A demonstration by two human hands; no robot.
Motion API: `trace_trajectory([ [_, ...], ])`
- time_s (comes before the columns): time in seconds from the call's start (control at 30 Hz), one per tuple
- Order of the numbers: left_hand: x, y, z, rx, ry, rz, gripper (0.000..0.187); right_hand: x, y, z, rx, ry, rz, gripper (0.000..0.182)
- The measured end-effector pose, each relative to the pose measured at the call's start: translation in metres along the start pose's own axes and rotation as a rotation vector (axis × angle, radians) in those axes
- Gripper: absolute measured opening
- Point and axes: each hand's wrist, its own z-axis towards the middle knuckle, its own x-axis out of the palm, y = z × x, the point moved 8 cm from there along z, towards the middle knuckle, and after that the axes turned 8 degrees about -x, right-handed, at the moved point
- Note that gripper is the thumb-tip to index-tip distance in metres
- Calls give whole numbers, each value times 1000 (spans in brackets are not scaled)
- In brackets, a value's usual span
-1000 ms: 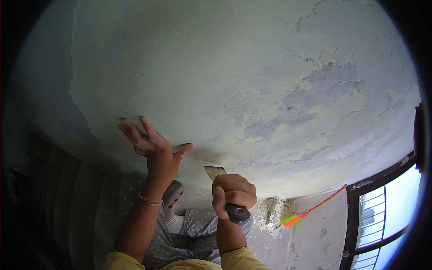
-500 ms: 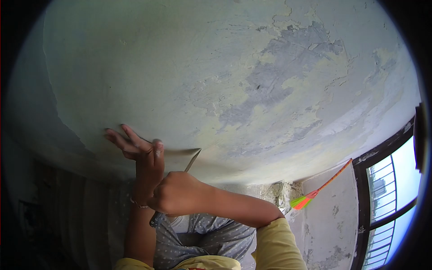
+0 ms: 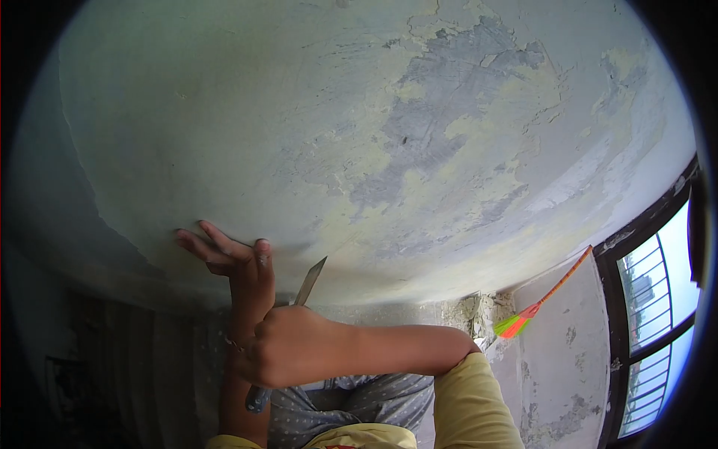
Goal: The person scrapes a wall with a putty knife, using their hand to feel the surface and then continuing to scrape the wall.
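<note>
My left hand rests against the pale, peeling wall with its fingers spread. Closed in a fist around the dark handle of a scraper, my right hand is in front of my left forearm. The scraper's pointed metal blade angles up and to the right, with its tip near the wall. Whether the tip touches the wall, I cannot tell. The butt of the handle shows below the fist.
An orange and green broom leans in the corner at the right. Beyond it is a dark-framed window with bars. Steps appear dimly at the lower left.
My right hand has moved down slightly with the scraper, and more of the blade's flat side shows. My left hand stays spread on the wall. The whole view has shifted a little.
</note>
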Motion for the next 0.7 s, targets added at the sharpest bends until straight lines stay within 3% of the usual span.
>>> trace_trajectory([
  [0.07, 1, 0, 1, 6, -16, 1, 89, 4, 9, 1, -98, 91, -32, 6],
  [0.13, 0, -1, 0, 13, -18, 5, 90, 1, -19, -7, 41, -38, -1, 5],
  [0.23, 0, -5, 2, 27, -37, 12, 90, 3, -37, -5, 115, -22, 79, 4],
  [0.33, 0, 1, 2, 29, -60, 28, 88, 1, -1, 5, 23, 127, 13, 7],
  [0.43, 0, -1, -2, -23, 7, 13, 87, -14, -13, 4, 35, 43, 51, 7],
  [0.53, -3, -8, 0, 44, -93, 146, 84, 10, -43, -4, 169, 72, 142, 6],
  [0.7, -4, -4, -2, -27, -44, 50, 88, 9, -22, 5, 107, 77, 54, 7],
])
